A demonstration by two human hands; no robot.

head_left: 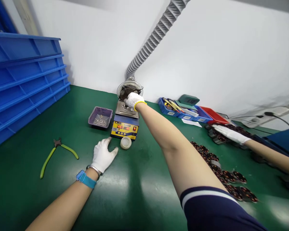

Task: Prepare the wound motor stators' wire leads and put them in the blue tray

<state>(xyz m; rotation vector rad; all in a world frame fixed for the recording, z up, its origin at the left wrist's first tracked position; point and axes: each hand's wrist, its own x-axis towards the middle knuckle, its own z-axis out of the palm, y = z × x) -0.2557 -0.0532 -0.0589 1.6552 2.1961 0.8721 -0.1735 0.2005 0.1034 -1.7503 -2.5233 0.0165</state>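
My left hand, in a white glove, rests on the green table with thumb and fingers apart and nothing between them. Just beyond it stands a blue and yellow solder pot with lit red digits. Over the pot's metal top reaches my gloved right hand, its fingers curled closed; what they hold, if anything, is hidden. A small round pale container sits against the pot's front. To the pot's left is a purple tray with small metal bits in it. Green-handled cutters lie open further left.
A grey duct hose ends in a hood behind the pot. Blue crates are stacked at left. At right, copper-wound motor stators lie near a co-worker's gloved hand. Blue bins and a red bin line the wall.
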